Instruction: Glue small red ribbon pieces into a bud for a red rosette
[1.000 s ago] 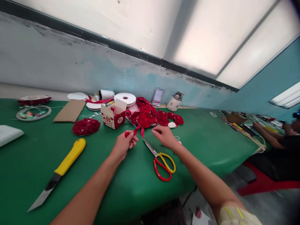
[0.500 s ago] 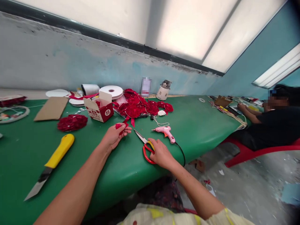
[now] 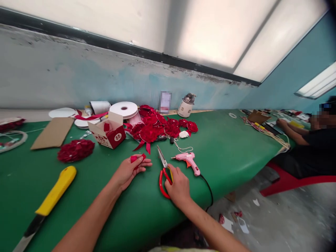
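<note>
1. Left hand (image 3: 127, 172), left of the glue gun (image 3: 189, 159): thumb and fingers pinched on red ribbon (image 3: 133, 159), outer fingers stretched loose. Red shows in two spots by the thumb; one folded strip or two pieces, cannot tell.
2. Right hand (image 3: 180, 185), just on the near side of the glue gun: fingers curled round the handles of the scissors (image 3: 165, 164). Yellow loop mostly covered, red loop in plain view. How deep the fingers sit in the loops, cannot tell.
3. Scissors lie left of the glue gun, blades nearly together, tips pointing away from the body. Lifted or resting, cannot tell.
4. Judgement, grip: seat thumb and fingers fully in the loops before the blades part; a half-caught handle would likely twist.
5. Judgement, ribbon: hold it flat and taut with the end proud of the pinch, outer fingers folded clear of the blade line. Soft cloth probably slides if slack.
6. Judgement, clearance: swing the scissors away from the glue gun's nozzle and its black cord (image 3: 209, 190); treat the nozzle as hot.
7. Farther out: red flowers (image 3: 152, 129) heaped beyond the glue gun to its left; yellow-handled knife (image 3: 56, 190) well left of it on the bench (image 3: 223, 150), best avoided by the left forearm.
</note>
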A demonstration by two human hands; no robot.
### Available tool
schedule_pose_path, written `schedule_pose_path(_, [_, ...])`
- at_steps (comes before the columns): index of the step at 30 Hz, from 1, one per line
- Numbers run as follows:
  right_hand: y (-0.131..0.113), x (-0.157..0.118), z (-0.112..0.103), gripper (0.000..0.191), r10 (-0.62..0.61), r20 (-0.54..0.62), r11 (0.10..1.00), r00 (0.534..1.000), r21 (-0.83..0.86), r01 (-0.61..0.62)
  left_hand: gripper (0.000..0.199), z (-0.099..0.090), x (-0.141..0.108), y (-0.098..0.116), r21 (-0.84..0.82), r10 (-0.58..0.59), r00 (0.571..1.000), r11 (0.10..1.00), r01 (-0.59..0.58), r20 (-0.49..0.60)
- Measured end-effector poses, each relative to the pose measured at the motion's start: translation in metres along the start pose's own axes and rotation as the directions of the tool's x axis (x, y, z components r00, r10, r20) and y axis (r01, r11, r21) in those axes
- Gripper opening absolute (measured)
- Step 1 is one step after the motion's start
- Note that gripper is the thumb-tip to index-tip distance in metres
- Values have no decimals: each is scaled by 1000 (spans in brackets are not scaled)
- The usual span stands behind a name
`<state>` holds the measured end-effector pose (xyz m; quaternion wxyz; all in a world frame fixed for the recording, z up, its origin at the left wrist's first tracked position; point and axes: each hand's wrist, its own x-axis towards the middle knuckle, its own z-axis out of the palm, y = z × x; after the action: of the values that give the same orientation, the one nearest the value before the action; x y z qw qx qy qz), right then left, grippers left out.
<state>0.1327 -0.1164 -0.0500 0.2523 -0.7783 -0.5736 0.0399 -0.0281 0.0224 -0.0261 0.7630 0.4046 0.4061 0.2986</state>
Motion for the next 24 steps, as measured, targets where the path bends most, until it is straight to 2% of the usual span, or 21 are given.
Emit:
schedule_pose_path(8, [7, -4, 11, 55, -87, -75, 993, 993, 69, 92, 24, -5, -2, 1, 18, -69, 997, 997, 69, -32])
schedule_pose_path(13, [7, -3, 12, 56, -91, -102, 994, 991, 52, 96, 27, -6, 1, -1, 66, -80, 996, 995, 78, 24])
schedule_pose_path(17, [8, -3, 10, 54, -102, -117, 991, 988, 71, 111, 28, 0, 0, -1, 76, -83, 996, 994, 80, 41])
schedule_pose_path(20, [7, -2, 6, 55, -63, -110, 987, 992, 139, 78, 27, 7, -5, 0, 61, -28, 998, 998, 25, 56])
schedule_pose_path(23, [3, 1, -2, 58, 34, -33, 963, 999, 268, -24, 26, 13, -12, 5, 50, 5, 1000, 999, -6, 12])
schedule_pose_path(24, [0, 1, -7, 57, 83, 31, 938, 996, 335, -89, 26, 15, -15, 8, 50, 6, 1000, 999, -7, 17])
